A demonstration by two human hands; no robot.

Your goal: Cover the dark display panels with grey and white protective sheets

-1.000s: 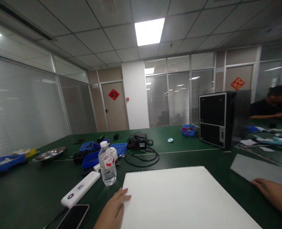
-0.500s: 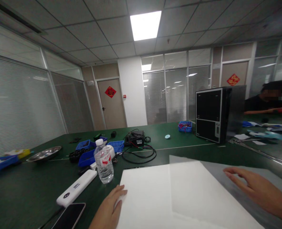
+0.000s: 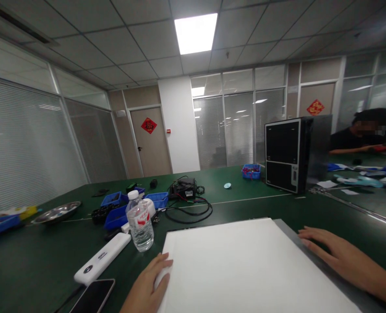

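A large white sheet lies in front of me on the green table. Along its right side runs a grey, see-through-looking strip, apparently the edge of a thin translucent sheet. My left hand rests at the white sheet's left edge, thumb and fingers apart. Beside the strip, my right hand lies with fingers stretched out, the tips at its edge. Whether the fingertips press on it I cannot tell. The sheet's near edge is out of view.
Left of the sheet stand a water bottle, a white power bank-like device and a phone. Farther back are blue bins, a black adapter with cables and a computer case. A person sits at far right.
The translucent sheet, which spread far to the right over the table, now shows there only as a narrow strip. Its left edge across the white sheet no longer shows. My right hand moved slightly left.
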